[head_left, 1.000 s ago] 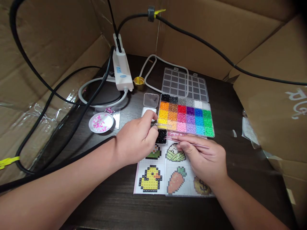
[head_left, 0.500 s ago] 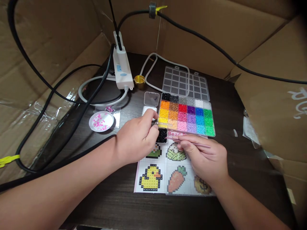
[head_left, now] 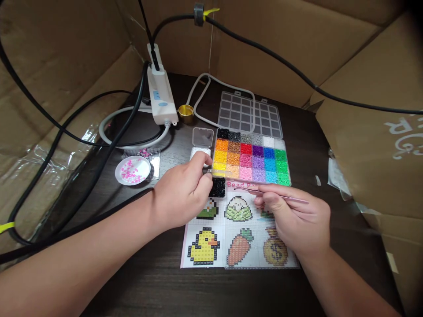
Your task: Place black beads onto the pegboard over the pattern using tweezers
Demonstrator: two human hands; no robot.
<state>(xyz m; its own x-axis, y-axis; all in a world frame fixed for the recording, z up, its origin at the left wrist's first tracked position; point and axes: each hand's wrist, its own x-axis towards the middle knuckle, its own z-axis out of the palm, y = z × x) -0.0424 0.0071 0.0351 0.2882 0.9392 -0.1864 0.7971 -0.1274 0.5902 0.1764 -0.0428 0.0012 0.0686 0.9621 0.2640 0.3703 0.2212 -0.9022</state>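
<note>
My left hand [head_left: 183,189] is closed, thumb and forefinger pinching the clear edge of a small box of black beads [head_left: 218,188]. That box sits at the top of the pattern sheet [head_left: 203,222], just in front of the multicolour bead organizer [head_left: 246,160]. Pink tweezers [head_left: 280,195] are held in my right hand [head_left: 302,220], their bent tip pointing left, apart from the black beads. Whether a bead is in the tip is too small to tell. Under my right hand, a clear pegboard [head_left: 257,262] covers the carrot and money-bag patterns.
To the left, a white dish [head_left: 119,176] of pink and white beads overlaps another pegboard [head_left: 155,165]. An open box of white beads [head_left: 200,152] stands beyond my left hand. Behind are a power strip [head_left: 161,94], a gold cup [head_left: 185,115] and cables. Cardboard walls [head_left: 264,31] surround the table.
My right hand has drawn the tweezers right, away from the black beads, uncovering the money-bag pattern. My left hand keeps its pinch on the box. The whole view has shifted slightly.
</note>
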